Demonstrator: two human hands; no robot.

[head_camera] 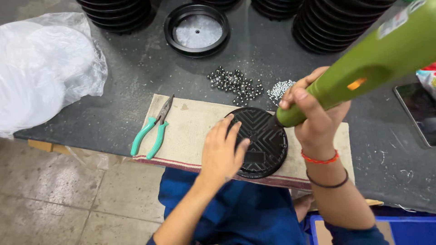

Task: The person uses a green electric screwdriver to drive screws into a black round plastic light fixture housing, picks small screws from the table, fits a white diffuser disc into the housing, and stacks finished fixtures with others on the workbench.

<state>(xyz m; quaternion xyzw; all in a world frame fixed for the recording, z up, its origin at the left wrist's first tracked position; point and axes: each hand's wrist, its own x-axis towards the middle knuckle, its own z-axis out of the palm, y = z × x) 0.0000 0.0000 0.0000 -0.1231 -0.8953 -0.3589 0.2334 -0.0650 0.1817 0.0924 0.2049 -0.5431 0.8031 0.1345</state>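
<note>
dark bench (136,77), cloth mat (190,131): left hand (222,152) lies open pinning black disc (259,141) steady; right hand (313,115) grips green power screwdriver (363,63) tip-down on it.

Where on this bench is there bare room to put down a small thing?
Bare bench lies between the plastic bag, the pliers and the open black lid. The cloth is free between pliers and left hand. Crowded: around the ribbed disc, the right hand with the green tool, and the screws.
</note>
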